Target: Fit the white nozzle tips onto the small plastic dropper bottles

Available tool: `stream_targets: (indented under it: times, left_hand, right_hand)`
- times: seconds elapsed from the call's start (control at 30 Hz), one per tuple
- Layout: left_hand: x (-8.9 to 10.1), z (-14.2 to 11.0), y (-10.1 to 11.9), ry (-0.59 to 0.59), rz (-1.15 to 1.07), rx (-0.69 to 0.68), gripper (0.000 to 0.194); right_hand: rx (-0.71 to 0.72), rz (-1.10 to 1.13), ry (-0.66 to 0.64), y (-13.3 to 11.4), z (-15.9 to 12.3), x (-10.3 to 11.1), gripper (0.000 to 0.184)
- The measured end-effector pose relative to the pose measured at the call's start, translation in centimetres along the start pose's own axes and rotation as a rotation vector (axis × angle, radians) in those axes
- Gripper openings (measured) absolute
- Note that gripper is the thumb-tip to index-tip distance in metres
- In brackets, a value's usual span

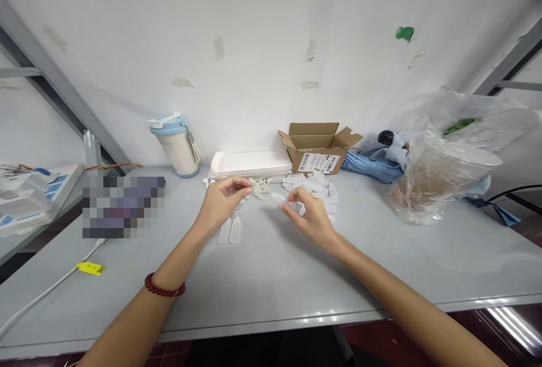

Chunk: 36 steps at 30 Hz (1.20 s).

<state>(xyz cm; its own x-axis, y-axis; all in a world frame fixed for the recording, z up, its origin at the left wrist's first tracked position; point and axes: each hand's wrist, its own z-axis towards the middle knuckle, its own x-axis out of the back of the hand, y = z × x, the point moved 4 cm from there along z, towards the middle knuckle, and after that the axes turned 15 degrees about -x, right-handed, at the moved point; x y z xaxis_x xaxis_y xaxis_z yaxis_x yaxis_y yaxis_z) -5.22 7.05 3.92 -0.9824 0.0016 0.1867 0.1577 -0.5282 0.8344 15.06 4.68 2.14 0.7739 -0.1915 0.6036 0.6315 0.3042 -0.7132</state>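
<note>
My right hand [311, 217] pinches a small clear plastic piece [277, 197] between thumb and forefinger, above the table. My left hand [224, 200] is closed, its thumb and fingertips together beside a heap of small off-white loops or clips [259, 187]. Whatever lies between those left fingertips is too small to make out. Just below the left hand, two translucent flat tags with thin loops [229, 231] lie side by side. Behind and beside my right hand spreads a pile of similar translucent plastic pieces [315, 183], partly hidden by the hand.
White flat boxes or envelopes [254, 164] are stacked near the wall, beside an open cardboard box [320, 155]. A blue-lidded bottle [178, 149] stands left. Blue cloth [372, 166] and a bagged spool [440, 175] are right. A white cable [51, 293] crosses the table's left side.
</note>
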Motion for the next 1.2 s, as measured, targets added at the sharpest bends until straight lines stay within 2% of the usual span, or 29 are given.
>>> stream_targets:
  times: [0.13,0.2,0.43,0.63,0.83,1.07,1.2]
  left_hand:
    - [-0.8,-0.4,0.1,-0.144,-0.036,0.062,0.024]
    - [-1.1,-0.6,0.4,-0.181,-0.015,0.057,0.02]
    - [-1.4,-0.9,1.3,-0.169,0.079,-0.004,0.016]
    - [-1.6,-0.9,1.7,-0.169,0.053,-0.011,0.014]
    - [-1.9,-1.1,2.1,-0.223,0.069,-0.049,0.015]
    - [-1.9,-1.2,2.1,-0.274,0.044,0.009,0.018]
    - [-2.1,-1.3,1.9,-0.311,0.01,0.041,0.02]
  right_hand:
    - [-0.038,0.055,-0.048,0.0,-0.2,-0.3,0.024]
    - [-0.028,0.037,-0.058,-0.2,-0.4,-0.4,0.027]
    - [0.044,0.007,-0.039,-0.9,-0.9,-0.2,0.019]
    - [0.092,-0.016,-0.055,-1.2,-1.1,-0.5,0.017]
    - [0.074,-0.003,-0.068,-0.9,-1.2,-0.7,0.019]
    - [0.057,0.027,-0.057,-0.9,-1.3,-0.7,0.02]
    - [0.134,-0.027,-0.081,-1.0,-1.5,-1.0,0.021]
